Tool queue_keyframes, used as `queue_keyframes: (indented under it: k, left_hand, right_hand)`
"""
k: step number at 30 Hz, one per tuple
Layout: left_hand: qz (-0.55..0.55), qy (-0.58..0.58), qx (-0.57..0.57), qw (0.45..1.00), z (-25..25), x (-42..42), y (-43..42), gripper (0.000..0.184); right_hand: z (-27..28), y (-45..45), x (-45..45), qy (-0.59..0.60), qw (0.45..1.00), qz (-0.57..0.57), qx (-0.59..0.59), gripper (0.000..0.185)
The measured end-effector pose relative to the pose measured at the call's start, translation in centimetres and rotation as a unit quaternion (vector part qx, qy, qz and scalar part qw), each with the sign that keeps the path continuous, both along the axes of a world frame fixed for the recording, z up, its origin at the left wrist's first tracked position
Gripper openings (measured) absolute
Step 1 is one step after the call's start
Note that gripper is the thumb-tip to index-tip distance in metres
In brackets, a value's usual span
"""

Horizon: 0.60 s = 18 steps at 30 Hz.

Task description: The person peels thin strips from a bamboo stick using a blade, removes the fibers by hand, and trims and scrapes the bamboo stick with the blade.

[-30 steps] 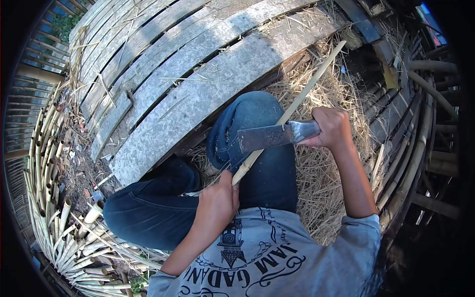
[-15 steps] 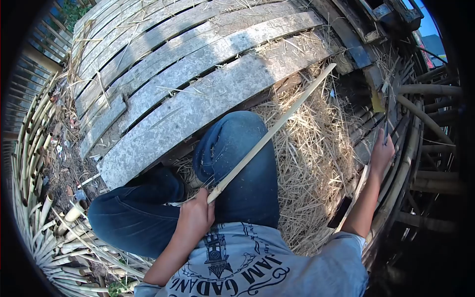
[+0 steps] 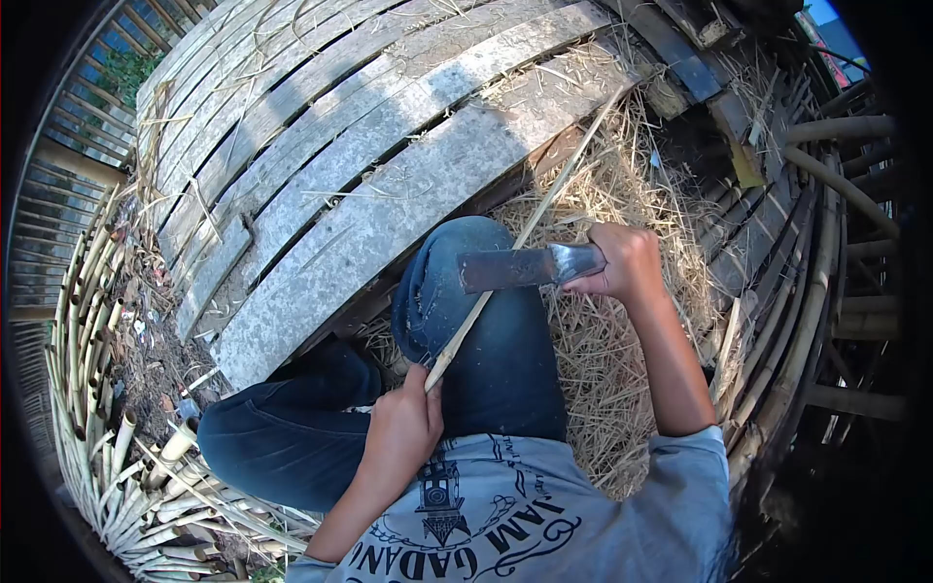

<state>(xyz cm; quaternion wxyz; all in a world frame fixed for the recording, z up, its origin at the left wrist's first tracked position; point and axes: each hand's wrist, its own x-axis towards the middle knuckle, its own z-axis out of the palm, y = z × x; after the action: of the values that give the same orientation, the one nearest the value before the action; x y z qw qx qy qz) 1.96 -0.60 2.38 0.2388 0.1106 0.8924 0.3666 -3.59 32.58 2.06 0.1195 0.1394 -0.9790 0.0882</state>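
Cut pale bamboo poles [image 3: 180,442] left of both hands, left hand [image 3: 403,420] closed round lower end of long thin pale-yellow bamboo strip [image 3: 544,206], strip slanting up between hands over blue-jeaned knee [image 3: 476,245], broad dark metal blade [image 3: 505,270] across strip, right hand [image 3: 627,262] gripping its silvery handle [image 3: 577,262], dry straw-coloured shavings [image 3: 607,389] below right hand.

Long gray boards [image 3: 389,209] lie side by side, with dark gaps between; a short board [image 3: 214,277] sits on them, near one end; thin strips [image 3: 335,194] are scattered on top; messy straw [image 3: 603,360] is heaped just beside.
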Motion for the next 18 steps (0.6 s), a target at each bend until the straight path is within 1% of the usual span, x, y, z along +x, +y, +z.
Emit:
queue_keyframes:
  k: [1,2,3,5,6,7,8,9,10,11,12,13,14,15,16,18]
  left_hand:
    - [0.0,0.003,0.009,1.0,0.1,0.2,0.0,0.013]
    - [0.002,0.012,0.008,1.0,-0.2,0.7,-0.4,0.013]
    - [0.007,0.015,0.012,1.0,-1.0,1.5,-1.3,0.013]
    - [0.004,0.006,-0.027,1.0,-2.7,2.7,-3.2,0.014]
    - [0.013,-0.005,0.007,1.0,-3.1,2.9,-3.4,0.014]
    - [0.02,-0.016,0.009,1.0,-3.2,2.9,-3.2,0.014]
    - [0.017,-0.016,0.011,1.0,-3.2,2.5,-2.7,0.014]
    - [0.007,-0.016,0.014,1.0,-3.2,1.9,-2.2,0.014]
    - [-0.002,-0.023,0.008,1.0,-2.7,1.3,-1.5,0.013]
    - [-0.012,-0.027,0.009,1.0,-2.7,1.0,-1.0,0.013]
    - [-0.015,-0.019,0.012,1.0,-2.7,0.7,-0.8,0.013]
    - [-0.016,-0.011,0.011,1.0,-2.6,0.6,-0.9,0.013]
    - [-0.023,-0.012,0.003,1.0,-2.3,0.6,-1.1,0.013]
    - [-0.016,-0.01,0.001,1.0,-2.1,0.6,-1.4,0.013]
    - [-0.003,-0.01,-0.001,1.0,-2.0,0.6,-1.8,0.013]
    - [0.007,-0.014,-0.016,1.0,-1.9,1.2,-2.6,0.013]
  right_hand:
    - [-0.6,2.0,-0.3,0.015,0.993,-0.116,0.019,0.07]
    - [1.6,4.0,-1.1,-0.022,0.943,-0.326,-0.058,0.069]
    - [3.4,8.7,-1.5,-0.045,0.875,-0.473,-0.091,0.066]
    - [7.5,13.3,0.7,0.004,0.81,-0.586,-0.028,0.064]
    - [8.0,15.2,2.1,0.016,0.812,-0.583,-0.039,0.062]
    - [8.0,16.1,3.6,0.022,0.811,-0.583,-0.049,0.061]
    - [6.9,15.1,4.5,0.044,0.814,-0.56,-0.147,0.058]
    - [5.6,13.2,5.3,0.067,0.805,-0.537,-0.244,0.057]
    - [4.3,9.0,5.2,0.097,0.824,-0.416,-0.373,0.054]
    - [3.4,5.3,5.1,0.057,0.861,-0.362,-0.354,0.054]
    - [2.5,2.2,4.8,0.036,0.931,-0.288,-0.223,0.058]
    - [2.2,-1.6,3.6,0.034,0.968,-0.192,-0.158,0.065]
    - [2.2,-3.8,2.6,0.012,0.99,-0.09,-0.106,0.067]
    - [2.1,-5.0,1.5,-0.007,0.998,0.016,-0.054,0.069]
    - [1.8,-5.2,1.1,-0.007,0.998,0.017,-0.063,0.069]
    - [0.9,-4.8,0.0,-0.113,0.988,0.013,-0.103,0.07]
